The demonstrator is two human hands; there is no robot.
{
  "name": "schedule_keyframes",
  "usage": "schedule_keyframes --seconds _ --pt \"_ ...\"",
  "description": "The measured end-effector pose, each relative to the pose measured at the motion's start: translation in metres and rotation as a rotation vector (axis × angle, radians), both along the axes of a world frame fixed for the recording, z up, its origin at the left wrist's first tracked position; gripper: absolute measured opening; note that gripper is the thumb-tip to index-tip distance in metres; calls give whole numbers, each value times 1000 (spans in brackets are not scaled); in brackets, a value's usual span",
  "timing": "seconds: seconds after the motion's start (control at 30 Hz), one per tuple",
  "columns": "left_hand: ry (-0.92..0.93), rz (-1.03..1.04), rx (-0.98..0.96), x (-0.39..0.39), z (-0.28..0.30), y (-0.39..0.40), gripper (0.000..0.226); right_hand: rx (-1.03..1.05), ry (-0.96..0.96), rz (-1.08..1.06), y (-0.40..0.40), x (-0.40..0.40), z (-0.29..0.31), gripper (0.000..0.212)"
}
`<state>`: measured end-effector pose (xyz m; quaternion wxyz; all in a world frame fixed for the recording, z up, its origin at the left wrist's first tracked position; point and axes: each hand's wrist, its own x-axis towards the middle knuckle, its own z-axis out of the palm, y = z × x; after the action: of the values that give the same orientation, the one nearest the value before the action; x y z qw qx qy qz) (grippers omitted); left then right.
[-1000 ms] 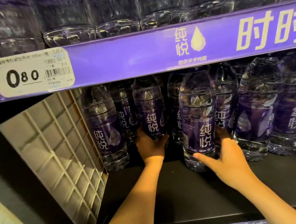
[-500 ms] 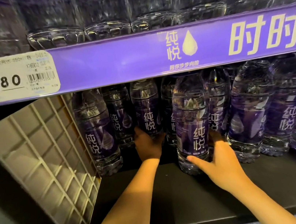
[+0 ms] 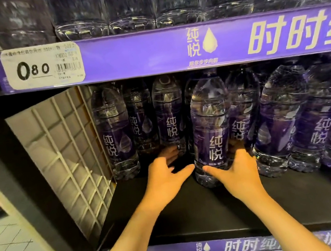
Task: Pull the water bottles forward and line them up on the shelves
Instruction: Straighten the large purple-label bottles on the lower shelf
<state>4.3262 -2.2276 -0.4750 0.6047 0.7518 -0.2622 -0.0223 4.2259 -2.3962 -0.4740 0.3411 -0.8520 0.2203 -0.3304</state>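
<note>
A: Purple labels all along this shelf. Start from its left end, by the cream grid panel. What stands there?

B: One water bottle upright, just beside the panel and set back from the front edge. Then two more behind the gap: a dim rear bottle, and beside it the set-back bottle that the left hand reaches for.

A: Does that hand hold it?

B: I judge not yet. The fingers are spread, their tips blurred at the bottle's foot, the thumb pointing right. Touching or just short, I cannot tell.

A: And the right hand?

B: It wraps the base of the forward bottle, thumb across the front below the label, fingers hidden behind. That bottle stands upright, nearer the front edge than its neighbours, though not at it.

A: So what does the next move turn on?

B: The set-back bottle lies straight beyond the left hand, deeper in, its long axis vertical. The left hand is plainly the nearer one, so the pull probably runs toward the front edge, low on the body so it doesn't tip.

A: Further right?

B: A row of bottles toward the right end, some leaning slightly.
</note>
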Motion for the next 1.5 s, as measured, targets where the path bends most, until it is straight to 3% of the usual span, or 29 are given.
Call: schedule_keyframes --seconds 0.1,0.2,0.4,0.53,0.7,0.83,0.93,1.5 --pt "38 -8 -96 -21 -5 7 47 15 -58 3 20 2 -1 61" --pt "50 1 -136 -29 -4 14 65 45 -95 70 37 6 -1 60" --pt "38 34 -90 -23 2 27 85 39 -71 274 55 10 -3 61" --pt "15 108 -52 -17 5 34 72 62 6 315 48 18 0 56" --pt "-53 82 -46 -10 12 30 63 116 -50 416 38 31 3 60" --pt "-97 108 -44 0 13 30 61 141 -62 493 27 42 3 71" --pt "-121 123 -23 9 13 32 64 126 -36 528 22 50 0 66" --pt "-62 135 -127 43 1 24 59 152 -81 488 28 90 -9 61"
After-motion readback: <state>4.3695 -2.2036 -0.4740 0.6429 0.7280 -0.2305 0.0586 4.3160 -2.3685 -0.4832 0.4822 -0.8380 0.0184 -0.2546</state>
